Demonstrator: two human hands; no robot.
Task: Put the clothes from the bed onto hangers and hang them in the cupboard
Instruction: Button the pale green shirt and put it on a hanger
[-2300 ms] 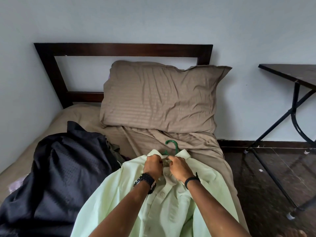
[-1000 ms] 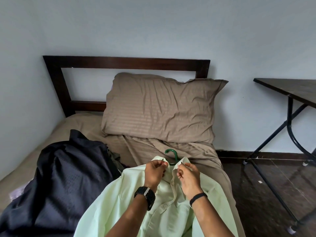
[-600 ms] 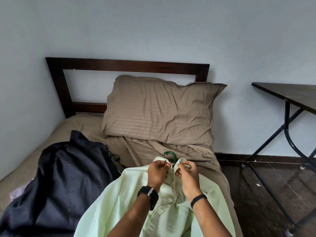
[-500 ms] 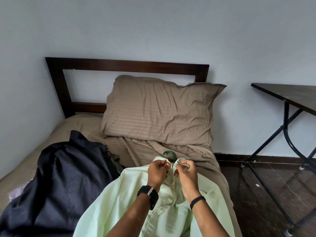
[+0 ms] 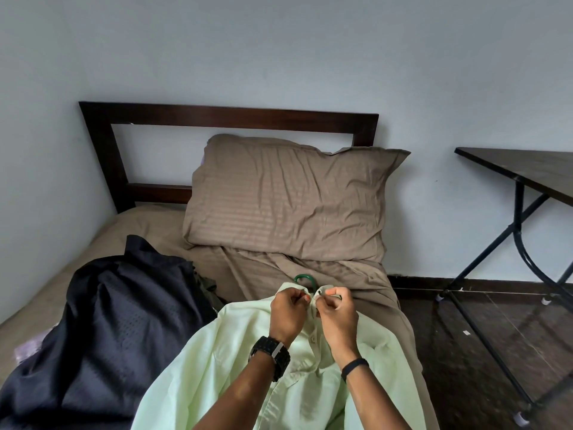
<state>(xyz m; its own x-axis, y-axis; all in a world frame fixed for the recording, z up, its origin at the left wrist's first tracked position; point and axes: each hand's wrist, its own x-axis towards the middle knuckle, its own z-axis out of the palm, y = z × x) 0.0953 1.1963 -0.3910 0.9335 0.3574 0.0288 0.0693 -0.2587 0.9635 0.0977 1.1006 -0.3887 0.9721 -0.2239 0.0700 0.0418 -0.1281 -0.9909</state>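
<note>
- The pale green button-front cotton shirt (image 5: 248, 367) lay spread on the bed (image 5: 356, 274) at the 6 o'clock part of the view, collar towards the pillow; the curved hook of a dark green plastic hanger (image 5: 303, 278) poked out just above the collar, its body hidden inside the shirt.
- The left hand (image 5: 288, 311), with a black chunky wristwatch (image 5: 273, 355) on its wrist, had its fingers curled and pinched the left edge of the collar; the right hand (image 5: 336, 315), with a thin black wristband (image 5: 354, 366), pinched the right edge of the collar; the two hands were almost touching at the neck opening.
- A dark navy shiny textured garment (image 5: 108, 330) lay heaped on the bed at 8 o'clock, just beside the shirt; a scrap of olive cloth (image 5: 206, 285) showed between them.
- A taupe striped pillow (image 5: 288, 200) leaned against the dark brown wooden headboard (image 5: 229, 117) at 12 o'clock; the sheet below it was rumpled.
- A dark-topped table (image 5: 533, 169) with black metal legs stood on the dark floor (image 5: 480, 352) at 3 o'clock, well apart from the shirt.
</note>
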